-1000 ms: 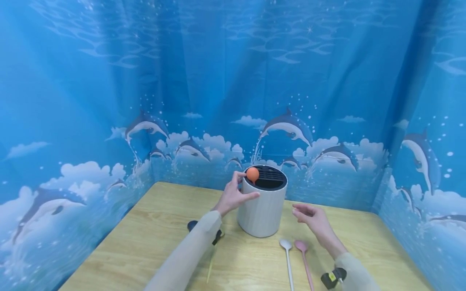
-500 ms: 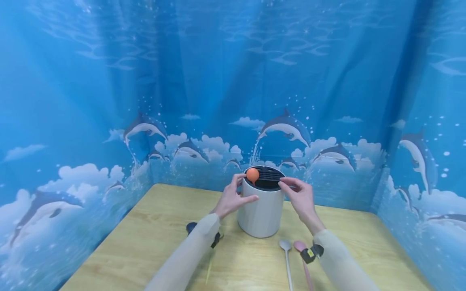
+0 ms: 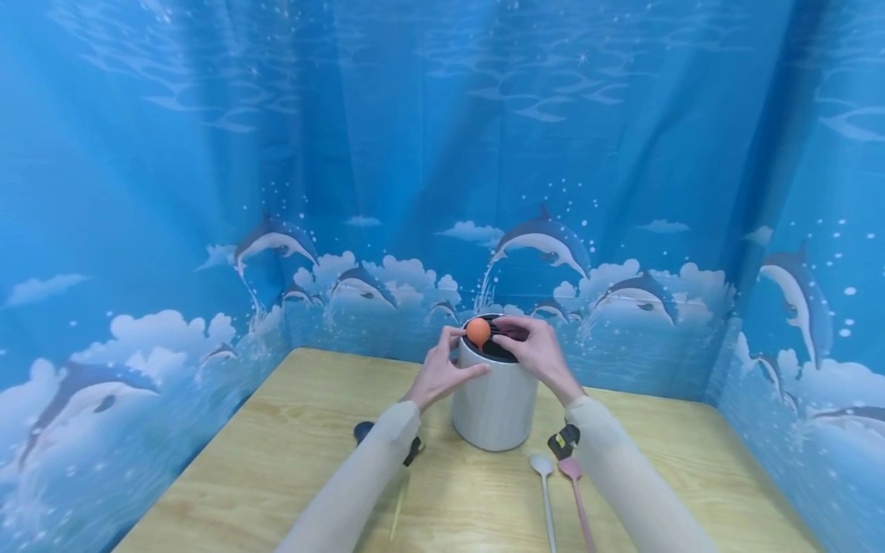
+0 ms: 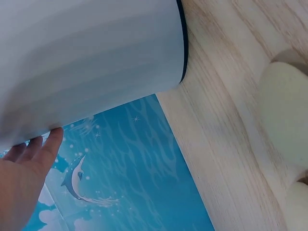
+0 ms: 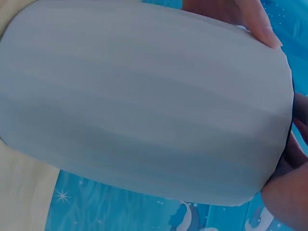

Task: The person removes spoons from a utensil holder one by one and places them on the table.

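A white ribbed utensil holder (image 3: 492,407) with a black slotted top stands on the table. My left hand (image 3: 442,372) holds its left side, thumb on the front and fingers near the rim; the left wrist view shows those fingers against the wall. An orange spoon-like head (image 3: 478,332) on a narrow neck sticks up from the left of the top, and its lower part is hidden. Over the black top, my right hand (image 3: 535,349) has index finger and thumb apart, tips close beside the orange head. Whether they touch it is not clear.
A white spoon (image 3: 543,480) and a pink spoon (image 3: 574,484) lie in front of the holder. At the left, a dark blue round head (image 3: 362,432) shows behind the sleeve, and a thin yellow-green stick (image 3: 399,511) lies below it. Blue dolphin-print curtains surround the table (image 3: 297,438).
My right hand has moved left from beside the holder, past its right rim, to over the black top near the orange head. The left hand keeps its place.
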The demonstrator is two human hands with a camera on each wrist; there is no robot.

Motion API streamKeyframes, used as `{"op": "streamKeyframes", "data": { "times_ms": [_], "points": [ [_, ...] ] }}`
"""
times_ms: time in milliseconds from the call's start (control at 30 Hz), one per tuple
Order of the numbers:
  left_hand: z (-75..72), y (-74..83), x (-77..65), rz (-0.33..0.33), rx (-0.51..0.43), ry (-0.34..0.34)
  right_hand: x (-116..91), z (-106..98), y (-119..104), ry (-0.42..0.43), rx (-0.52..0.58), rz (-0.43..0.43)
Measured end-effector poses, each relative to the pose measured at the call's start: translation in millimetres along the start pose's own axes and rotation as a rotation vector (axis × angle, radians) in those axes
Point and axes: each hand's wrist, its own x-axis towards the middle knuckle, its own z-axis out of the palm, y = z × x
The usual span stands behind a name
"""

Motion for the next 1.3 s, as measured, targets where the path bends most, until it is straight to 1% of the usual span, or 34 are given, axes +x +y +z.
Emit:
{"op": "streamKeyframes", "data": {
  "times_ms": [167, 367, 533, 600, 800, 967, 1100, 1300],
  "points": [
    [0.5, 0.9, 1.3, 0.003, 0.004, -0.009, 8, 1, -3, -0.059, -0.033, -0.011],
    [-1.2, 1.4, 2.6, 0.004, 0.007, -0.015, 18, 1, -3, -0.117, -0.054, -0.046],
    [-2.3, 1.2, 2.6, 0.003, 0.011, -0.02, 21, 4, -3, -0.157, -0.068, -0.08],
    [-2.5, 1.1, 2.5, 0.005, 0.015, -0.02, 21, 6, -4, -0.158, -0.085, -0.092],
    [-3.2, 1.1, 2.7, 0.011, 0.002, -0.019, 22, 13, -6, -0.155, -0.12, -0.083],
    [-3.1, 0.9, 3.0, 0.011, -0.003, -0.018, 20, 15, -5, -0.125, -0.131, -0.091],
    [-2.8, 0.8, 3.4, 0.009, -0.008, -0.021, 20, 15, -2, -0.105, -0.12, -0.077],
    [-1.9, 1.1, 4.6, 0.007, -0.005, -0.022, 18, 11, -1, -0.081, -0.076, -0.032]
  ]
}}
